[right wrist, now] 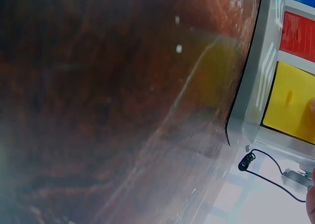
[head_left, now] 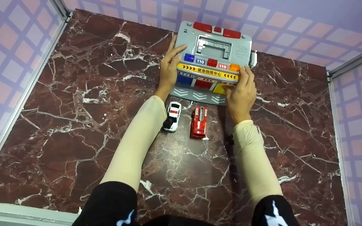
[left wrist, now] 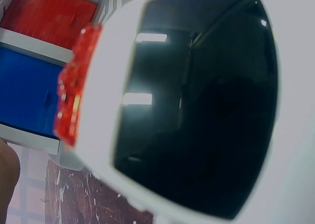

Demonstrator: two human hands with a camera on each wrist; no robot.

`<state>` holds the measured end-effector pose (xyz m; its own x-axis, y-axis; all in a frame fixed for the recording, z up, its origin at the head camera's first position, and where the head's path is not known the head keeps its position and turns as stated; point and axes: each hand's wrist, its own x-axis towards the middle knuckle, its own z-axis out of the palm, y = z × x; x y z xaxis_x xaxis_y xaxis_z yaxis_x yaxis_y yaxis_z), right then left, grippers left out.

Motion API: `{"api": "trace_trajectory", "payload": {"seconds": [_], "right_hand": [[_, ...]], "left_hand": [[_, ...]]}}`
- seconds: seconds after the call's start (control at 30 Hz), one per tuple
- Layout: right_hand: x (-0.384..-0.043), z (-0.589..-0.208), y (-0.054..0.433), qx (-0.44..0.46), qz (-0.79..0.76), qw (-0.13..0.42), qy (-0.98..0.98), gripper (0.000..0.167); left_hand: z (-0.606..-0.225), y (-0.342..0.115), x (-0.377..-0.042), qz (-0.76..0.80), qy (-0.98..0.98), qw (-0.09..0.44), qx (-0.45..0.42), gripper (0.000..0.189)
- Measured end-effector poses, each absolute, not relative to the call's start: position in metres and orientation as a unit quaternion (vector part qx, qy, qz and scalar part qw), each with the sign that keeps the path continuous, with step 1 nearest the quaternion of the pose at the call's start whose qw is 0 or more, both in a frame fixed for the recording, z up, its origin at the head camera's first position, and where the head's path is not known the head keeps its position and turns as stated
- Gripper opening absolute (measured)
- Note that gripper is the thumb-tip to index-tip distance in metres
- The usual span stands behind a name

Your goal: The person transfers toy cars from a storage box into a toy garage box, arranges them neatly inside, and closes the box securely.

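Note:
A grey toy emergency-station garage (head_left: 187,39) stands at the back, with red lights on its roof and blue, red and yellow doors in front. My left hand (head_left: 169,67) holds its left side, fingers along the wall and over the roof edge. At the front right corner, my right hand (head_left: 242,94) grips it with fingers on top and the thumb at the yellow door (right wrist: 288,98). A white toy police car (head_left: 175,110) lies below my left wrist and fills much of the left wrist view. Right of it stands a red toy fire truck (head_left: 199,125).
Dark red marble-patterned tabletop (head_left: 105,125) lies beneath everything. Checked wall panels (head_left: 294,22) enclose the back and sides. A coiled black cord (right wrist: 247,161) with a small grey piece (right wrist: 297,179) hangs at the garage's right side.

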<state>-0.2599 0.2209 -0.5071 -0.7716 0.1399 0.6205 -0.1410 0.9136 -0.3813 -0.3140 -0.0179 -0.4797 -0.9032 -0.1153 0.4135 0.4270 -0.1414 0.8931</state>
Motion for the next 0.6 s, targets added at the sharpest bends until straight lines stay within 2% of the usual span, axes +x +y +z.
{"api": "trace_trajectory", "payload": {"seconds": [0.6], "right_hand": [[-0.2612,-0.5092,0.2219,0.001,0.2,0.355,-0.913,0.074]], "left_hand": [[-0.48,-0.0175,-0.3142,-0.748,-0.625,0.185,-0.121,0.034]]}}
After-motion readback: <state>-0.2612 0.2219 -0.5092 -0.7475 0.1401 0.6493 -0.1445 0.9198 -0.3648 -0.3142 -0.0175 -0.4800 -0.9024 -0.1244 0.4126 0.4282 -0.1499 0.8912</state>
